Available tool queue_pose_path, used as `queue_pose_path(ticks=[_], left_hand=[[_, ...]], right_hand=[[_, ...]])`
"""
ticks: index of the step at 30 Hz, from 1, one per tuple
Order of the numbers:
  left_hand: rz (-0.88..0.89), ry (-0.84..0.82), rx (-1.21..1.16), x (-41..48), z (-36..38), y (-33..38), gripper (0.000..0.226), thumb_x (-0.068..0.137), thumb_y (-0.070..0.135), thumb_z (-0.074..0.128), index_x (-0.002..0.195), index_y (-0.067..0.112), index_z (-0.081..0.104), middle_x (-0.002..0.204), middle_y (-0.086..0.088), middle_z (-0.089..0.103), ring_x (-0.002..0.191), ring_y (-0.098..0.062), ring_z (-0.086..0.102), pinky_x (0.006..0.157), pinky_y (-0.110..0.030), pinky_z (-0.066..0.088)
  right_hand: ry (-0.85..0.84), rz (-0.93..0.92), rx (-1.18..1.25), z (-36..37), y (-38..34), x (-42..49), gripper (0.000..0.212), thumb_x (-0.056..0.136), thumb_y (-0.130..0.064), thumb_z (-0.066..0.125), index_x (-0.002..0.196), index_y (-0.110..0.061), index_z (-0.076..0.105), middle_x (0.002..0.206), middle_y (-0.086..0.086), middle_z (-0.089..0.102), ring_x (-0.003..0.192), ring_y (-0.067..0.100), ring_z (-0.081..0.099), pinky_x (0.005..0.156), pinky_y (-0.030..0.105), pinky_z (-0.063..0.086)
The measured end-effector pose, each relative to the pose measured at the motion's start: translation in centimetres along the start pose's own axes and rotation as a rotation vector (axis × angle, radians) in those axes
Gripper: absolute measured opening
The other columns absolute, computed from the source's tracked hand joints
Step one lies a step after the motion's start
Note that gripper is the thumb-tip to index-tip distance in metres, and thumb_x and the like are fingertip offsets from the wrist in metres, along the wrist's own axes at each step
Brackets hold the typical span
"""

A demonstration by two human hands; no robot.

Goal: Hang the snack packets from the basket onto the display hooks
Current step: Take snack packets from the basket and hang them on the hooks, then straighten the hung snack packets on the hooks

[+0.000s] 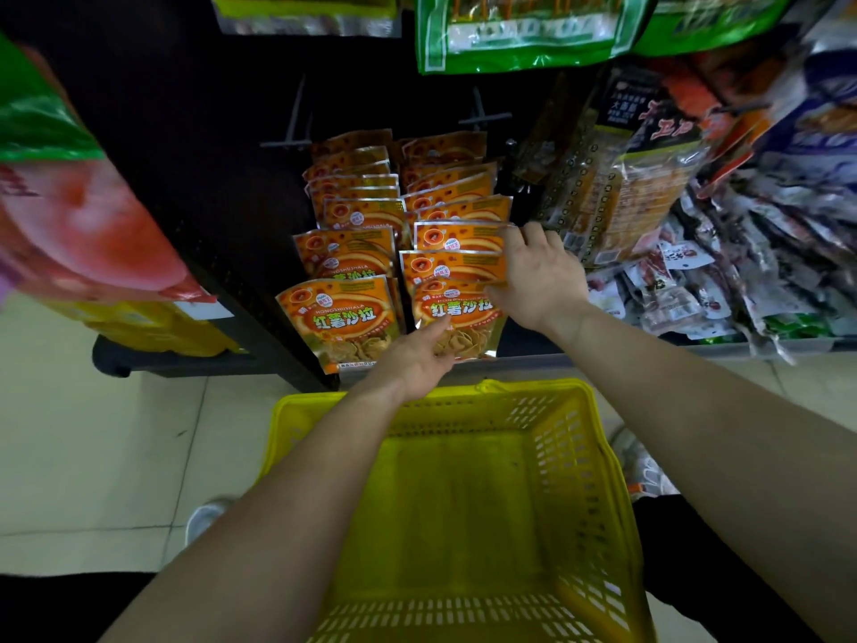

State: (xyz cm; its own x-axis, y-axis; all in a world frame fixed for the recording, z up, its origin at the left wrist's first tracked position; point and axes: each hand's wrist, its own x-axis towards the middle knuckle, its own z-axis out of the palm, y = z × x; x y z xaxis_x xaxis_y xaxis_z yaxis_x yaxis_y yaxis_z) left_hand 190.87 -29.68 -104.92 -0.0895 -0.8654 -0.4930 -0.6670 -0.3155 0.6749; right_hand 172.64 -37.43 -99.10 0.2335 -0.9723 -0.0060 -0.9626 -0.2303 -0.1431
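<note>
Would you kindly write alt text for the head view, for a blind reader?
Two hands reach orange snack packets hanging in two rows: the right hand grips the right row's edge, the left hand touches its front packet. Below, a yellow basket shows no packets inside.

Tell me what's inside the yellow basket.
Only the basket's bare yellow floor shows; nothing lies on it. The left forearm covers its left wall and part of the floor, and its near end runs out of frame.
</note>
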Motion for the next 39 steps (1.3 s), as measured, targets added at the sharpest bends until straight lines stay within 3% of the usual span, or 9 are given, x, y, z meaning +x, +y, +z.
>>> queue_pose_path(ticks=[5,7,11,15,17,20,25,30,39], left_hand=[[-0.014,0.037,-0.003,-3.3,-1.7,-1.3,0.061,0.100,0.032,0.057,0.154,0.040,0.029,0.156,-0.001,0.041,0.125,-0.023,0.057,0.101,-0.042,0.050],[-0.039,0.099,0.014,-4.4,-2.8,-2.4,0.058,0.099,0.031,0.058,0.152,0.037,0.034,0.152,0.001,0.047,0.117,-0.021,0.060,0.095,-0.038,0.052],[-0.115,0.255,0.145,-5.3,-4.6,-4.9,0.061,0.096,0.035,0.061,0.151,0.036,0.035,0.153,-0.002,0.043,0.130,-0.026,0.049,0.100,-0.034,0.045],[-0.192,0.241,0.242,-4.8,-5.1,-6.5,0.082,0.094,0.041,0.063,0.156,0.043,0.010,0.167,0.002,0.003,0.150,-0.031,0.016,0.118,-0.047,0.026],[-0.197,0.222,0.266,-4.1,-5.0,-7.0,0.089,0.093,0.042,0.063,0.156,0.046,0.000,0.165,0.008,-0.020,0.153,-0.027,0.000,0.119,-0.047,0.022],[-0.160,0.206,0.363,-2.5,-4.6,-7.2,0.094,0.093,0.042,0.064,0.155,0.045,-0.007,0.159,0.009,-0.036,0.152,-0.020,-0.015,0.120,-0.046,0.021],[-0.146,0.125,0.405,-0.1,-4.0,-7.4,0.095,0.095,0.038,0.062,0.155,0.042,-0.011,0.157,0.008,-0.039,0.152,-0.022,-0.016,0.122,-0.049,0.021],[-0.173,0.068,0.443,1.3,-3.7,-8.0,0.097,0.096,0.038,0.061,0.153,0.043,-0.017,0.155,0.011,-0.041,0.152,-0.022,-0.013,0.120,-0.051,0.023],[-0.175,0.045,0.424,1.7,-4.2,-7.3,0.091,0.097,0.040,0.059,0.156,0.042,-0.010,0.158,0.010,-0.036,0.153,-0.025,-0.007,0.120,-0.050,0.025]], right_hand=[[0.044,-0.025,0.028,-1.0,-0.9,-1.9,0.058,0.084,-0.041,0.069,0.129,-0.016,0.044,0.124,0.011,0.049,0.115,0.034,0.049,0.085,0.048,0.049],[0.059,-0.090,0.019,-0.9,-2.0,-2.6,0.043,0.086,-0.040,0.066,0.119,-0.017,0.051,0.120,0.009,0.053,0.110,0.033,0.052,0.081,0.045,0.050],[-0.134,-0.153,0.003,0.6,-4.5,-3.5,0.026,0.090,-0.043,0.057,0.109,-0.025,0.055,0.106,0.006,0.066,0.093,0.032,0.063,0.064,0.035,0.044],[-0.356,-0.132,-0.005,3.4,-5.4,-4.3,0.052,0.091,-0.044,0.057,0.138,-0.026,0.044,0.128,0.010,0.054,0.108,0.038,0.060,0.074,0.043,0.051],[-0.389,-0.101,0.021,4.7,-5.2,-4.4,0.065,0.092,-0.041,0.058,0.148,-0.028,0.028,0.143,0.011,0.039,0.117,0.041,0.054,0.081,0.047,0.054],[-0.405,-0.073,0.025,6.1,-4.7,-3.9,0.079,0.091,-0.037,0.061,0.152,-0.032,0.012,0.153,0.010,0.021,0.131,0.043,0.040,0.091,0.054,0.052],[-0.431,-0.027,0.063,7.9,-4.2,-2.6,0.090,0.090,-0.035,0.065,0.153,-0.039,0.000,0.157,0.007,0.007,0.136,0.043,0.034,0.095,0.053,0.052],[-0.452,-0.018,0.087,10.1,-4.1,-2.3,0.097,0.090,-0.035,0.065,0.152,-0.040,-0.009,0.156,0.004,-0.002,0.129,0.042,0.043,0.093,0.049,0.053],[-0.486,-0.026,0.128,10.2,-4.2,-1.5,0.095,0.088,-0.036,0.067,0.153,-0.039,-0.003,0.157,0.003,0.002,0.128,0.039,0.045,0.095,0.045,0.052]])
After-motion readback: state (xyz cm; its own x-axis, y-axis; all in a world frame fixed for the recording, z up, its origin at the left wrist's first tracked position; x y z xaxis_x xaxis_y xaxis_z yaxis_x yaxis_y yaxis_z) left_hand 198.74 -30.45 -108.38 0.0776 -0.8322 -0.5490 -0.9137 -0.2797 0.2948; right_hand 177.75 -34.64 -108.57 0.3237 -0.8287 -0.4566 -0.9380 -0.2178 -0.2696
